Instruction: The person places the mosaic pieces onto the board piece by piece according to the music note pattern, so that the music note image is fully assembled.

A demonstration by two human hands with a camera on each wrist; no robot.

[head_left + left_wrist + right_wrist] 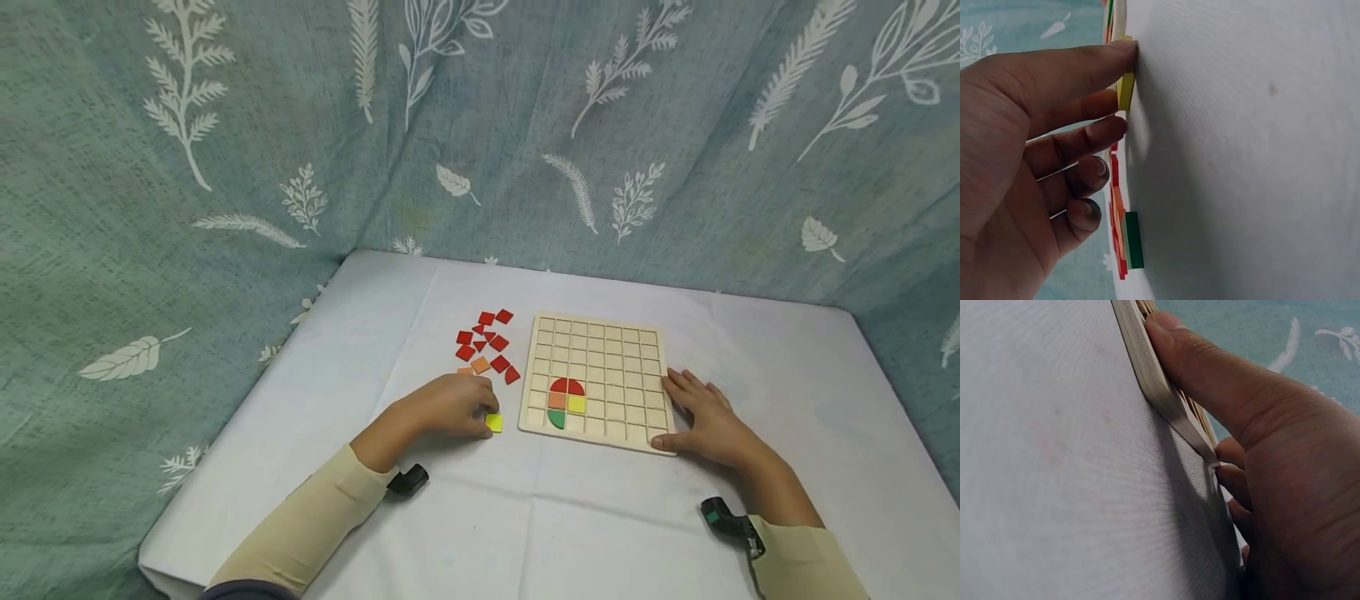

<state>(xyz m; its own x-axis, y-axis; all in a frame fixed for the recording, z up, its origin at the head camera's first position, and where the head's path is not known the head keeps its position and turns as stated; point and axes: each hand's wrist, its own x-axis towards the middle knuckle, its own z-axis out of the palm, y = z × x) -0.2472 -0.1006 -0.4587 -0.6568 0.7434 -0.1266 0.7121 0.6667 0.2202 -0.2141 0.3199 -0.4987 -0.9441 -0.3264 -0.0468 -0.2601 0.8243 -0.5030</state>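
My left hand (pixel 450 406) is low over the cloth, left of a wooden grid board (pixel 615 375). Its thumb and index finger pinch a yellow square tile (pixel 494 422) by the edges; the other fingers curl loosely in the left wrist view. The board carries two red quarter-round pieces (pixel 567 386), an orange square (pixel 557 400), another yellow square (pixel 576 404) and a green quarter-round piece (pixel 557 418). At the board's right side rests my right hand (pixel 708 421), fingers extended along the edge, thumb on the near right corner (pixel 1163 328).
Several loose red tiles (pixel 498 342), squares and triangles among them, lie left of the board. Orange tiles (pixel 481 365) lie just beyond my left hand. A green tile (pixel 1134 240) shows in the left wrist view. White cloth covers the table (pixel 600 517); patterned curtains hang behind it.
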